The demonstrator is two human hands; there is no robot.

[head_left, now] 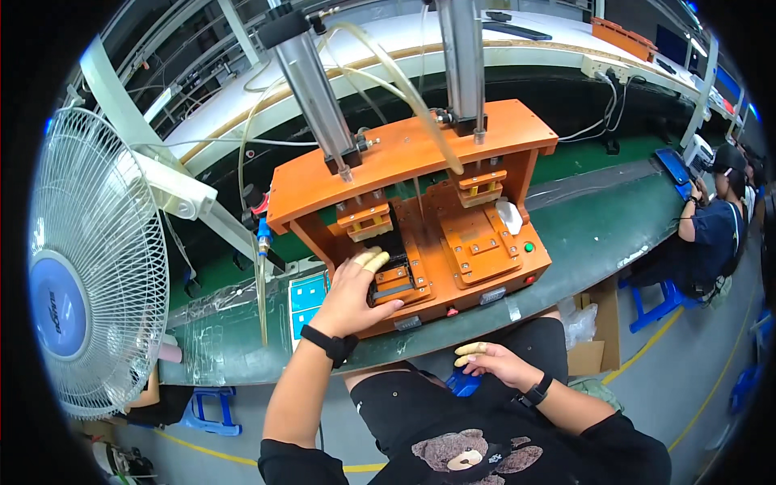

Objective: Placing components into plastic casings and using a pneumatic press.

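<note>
My left hand reaches onto the left station of an orange two-station press. Yellow covers sit on some of its fingertips. Its fingers are stretched out and the thumb is apart, touching or just over a black frame-like part in the fixture; the hand hides some of this part. Above it hangs a raised orange press head. Over my lap, my right hand has its covered fingers bent toward the thumb. A blue piece shows just below those fingers; whether they hold it, I cannot tell.
A white fan stands at the left. Beside the press lies a blue-and-white sheet. A white object rests by the right station. An open carton with clear plastic is below the bench. At far right sits another person.
</note>
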